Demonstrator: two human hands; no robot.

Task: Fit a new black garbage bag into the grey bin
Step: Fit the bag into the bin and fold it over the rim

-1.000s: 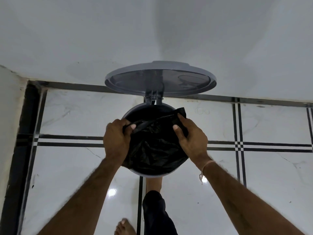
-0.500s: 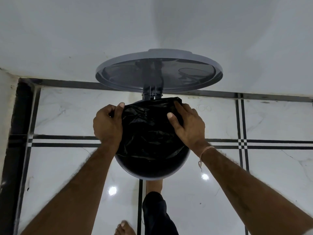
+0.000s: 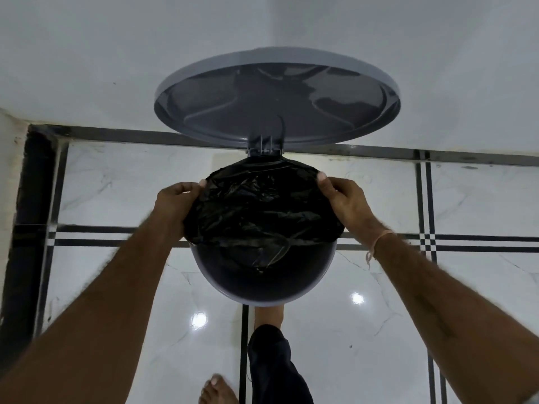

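Dim overall; lamp glare spots on glossy floor (image 3: 379,281); wide-angle distortion.

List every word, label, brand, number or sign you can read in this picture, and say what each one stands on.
None can be read: the grey bin, its open lid, the black garbage bag and the floor tiles show no lettering or numbers.

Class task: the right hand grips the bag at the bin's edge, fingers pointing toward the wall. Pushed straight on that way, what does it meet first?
Probably the open lid, raised behind the right hand; depth is unclear, so it might pass beside it.
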